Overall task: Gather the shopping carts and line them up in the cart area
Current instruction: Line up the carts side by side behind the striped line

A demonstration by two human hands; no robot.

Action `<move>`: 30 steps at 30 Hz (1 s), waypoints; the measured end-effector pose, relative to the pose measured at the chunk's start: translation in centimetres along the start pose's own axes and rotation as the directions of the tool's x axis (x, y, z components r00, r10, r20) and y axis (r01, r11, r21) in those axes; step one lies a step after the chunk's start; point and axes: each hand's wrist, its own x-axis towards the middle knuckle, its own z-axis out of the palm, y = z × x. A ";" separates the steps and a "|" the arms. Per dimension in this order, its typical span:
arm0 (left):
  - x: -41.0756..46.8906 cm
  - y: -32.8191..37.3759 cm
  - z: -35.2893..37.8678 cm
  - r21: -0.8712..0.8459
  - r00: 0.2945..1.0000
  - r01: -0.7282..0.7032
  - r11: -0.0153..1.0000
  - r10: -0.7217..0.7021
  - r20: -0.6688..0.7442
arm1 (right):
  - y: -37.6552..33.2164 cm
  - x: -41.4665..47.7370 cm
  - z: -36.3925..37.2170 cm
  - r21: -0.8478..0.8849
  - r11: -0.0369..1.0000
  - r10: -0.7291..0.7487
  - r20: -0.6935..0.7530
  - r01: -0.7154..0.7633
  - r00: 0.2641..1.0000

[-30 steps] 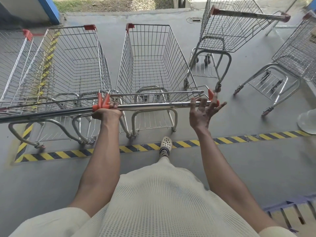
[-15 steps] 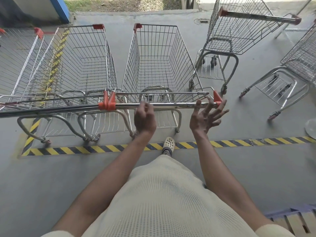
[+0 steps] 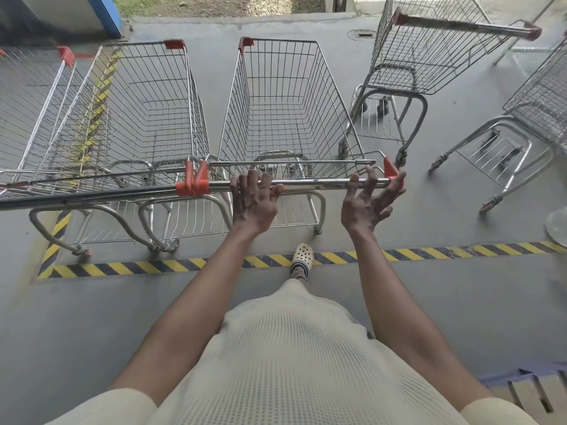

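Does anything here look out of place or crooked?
Yes. The silver wire shopping cart at upper right and the wire cart at the far right edge stand loose, turned at angles to the row. The red-cornered wire cart that the left hand grips sits square beside its neighbour, beyond the yellow-and-black striped floor tape.

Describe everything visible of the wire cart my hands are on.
The silver wire-mesh shopping cart stands upright and empty just beyond the yellow-black floor stripe, beside a matching cart, handle ends meeting. It has a tapered basket, tubular steel frame, lower rack and chrome handle bar. The left hand grips the bar; the right hand touches it with spread fingers near the red end cap.
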 end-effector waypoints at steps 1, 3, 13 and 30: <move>0.2 0.0 0.0 -0.006 1.000 0.001 1.000 -0.001 0.010 | -0.1 0.1 0.0 0.000 1.000 0.001 0.003 -0.001 1.000; 0.5 0.0 -0.1 -0.016 1.000 0.008 1.000 -0.007 0.029 | -0.1 0.4 -0.1 -0.003 1.000 0.004 0.008 -0.004 1.000; 0.3 -0.3 -0.3 -0.024 0.999 0.007 1.000 -0.006 0.035 | -0.1 0.2 0.0 -0.001 1.000 0.011 0.016 -0.011 1.000; -0.2 -1.0 -0.2 0.004 1.000 -0.023 1.000 0.023 0.000 | -0.2 -0.4 -0.7 0.012 1.000 -0.010 0.043 0.009 0.999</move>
